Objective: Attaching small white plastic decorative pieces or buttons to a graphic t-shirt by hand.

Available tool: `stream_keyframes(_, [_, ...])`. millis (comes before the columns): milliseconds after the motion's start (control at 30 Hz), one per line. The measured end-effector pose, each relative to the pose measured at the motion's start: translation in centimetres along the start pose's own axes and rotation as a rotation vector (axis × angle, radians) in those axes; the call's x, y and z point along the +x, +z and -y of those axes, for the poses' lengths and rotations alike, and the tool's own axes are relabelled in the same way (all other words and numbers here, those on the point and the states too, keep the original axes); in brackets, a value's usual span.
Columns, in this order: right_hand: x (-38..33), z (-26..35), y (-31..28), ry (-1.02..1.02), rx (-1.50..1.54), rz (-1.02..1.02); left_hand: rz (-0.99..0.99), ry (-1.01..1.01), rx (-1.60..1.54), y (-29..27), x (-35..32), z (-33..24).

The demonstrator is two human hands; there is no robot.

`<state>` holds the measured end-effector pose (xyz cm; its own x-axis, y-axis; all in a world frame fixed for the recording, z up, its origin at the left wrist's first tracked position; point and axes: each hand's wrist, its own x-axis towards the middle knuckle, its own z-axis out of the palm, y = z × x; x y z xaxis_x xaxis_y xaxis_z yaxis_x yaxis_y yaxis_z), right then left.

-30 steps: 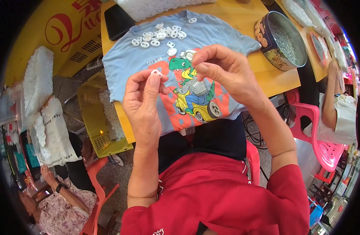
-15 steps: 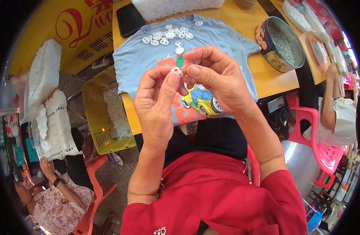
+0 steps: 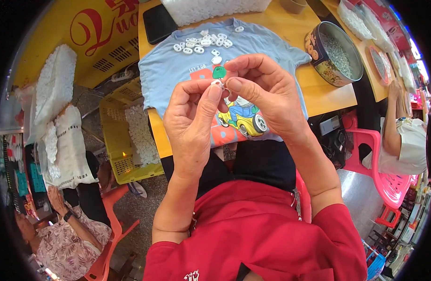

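Observation:
My left hand [image 3: 193, 122] and my right hand [image 3: 263, 92] meet in front of me, fingertips pinched together on one small white plastic piece [image 3: 217, 83]. They hover above a light blue t-shirt [image 3: 178, 70] with a cartoon car print, spread on a yellow table [image 3: 328, 93]. Several more small white pieces [image 3: 203, 43] lie scattered near the shirt's collar. A small green piece [image 3: 219, 72] shows just behind my fingertips.
A round tin [image 3: 335, 54] filled with small pale parts stands at the right of the table. A yellow crate [image 3: 126, 136] holding white pieces sits on the floor at left. A pink plastic chair [image 3: 389, 182] and a seated person [image 3: 398, 140] are at right; another person [image 3: 65, 229] sits lower left.
Both hands rose closer to the camera and came together; the white piece once held by the left hand alone is now pinched between both hands.

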<state>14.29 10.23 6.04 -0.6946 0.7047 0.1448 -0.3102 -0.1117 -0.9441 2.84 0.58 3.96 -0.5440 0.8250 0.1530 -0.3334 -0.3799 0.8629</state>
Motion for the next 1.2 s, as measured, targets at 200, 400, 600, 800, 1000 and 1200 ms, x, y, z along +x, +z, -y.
stream_keyframes(200, [-0.1, 0.3, 0.1, -0.103, -0.177, 0.023, 0.006, 0.027, 0.065, 0.0, -0.2, -0.1])
stream_keyframes(400, [0.0, 1.1, 0.1, -0.198, -0.465, 0.065, -0.023, 0.107, 0.192, 0.2, -0.4, 0.2])
stream_keyframes(600, [0.5, -0.7, 0.1, -0.100, -0.395, 0.004, -0.069, 0.101, 0.225, -0.1, 0.1, 1.4])
stream_keyframes(800, [0.7, -0.6, -0.2, -0.015, -0.173, -0.004, -0.054, -0.088, -0.043, -0.6, 0.8, 1.2])
stream_keyframes(1000, [0.4, 0.1, -1.3, 0.009, -0.322, 0.040, -0.048, -0.165, -0.144, -0.6, 0.9, 0.5])
stream_keyframes(1200, [0.2, 0.6, -1.0, -0.135, -0.619, 0.077, 0.010, -0.099, -0.007, -0.5, 0.5, 0.3])
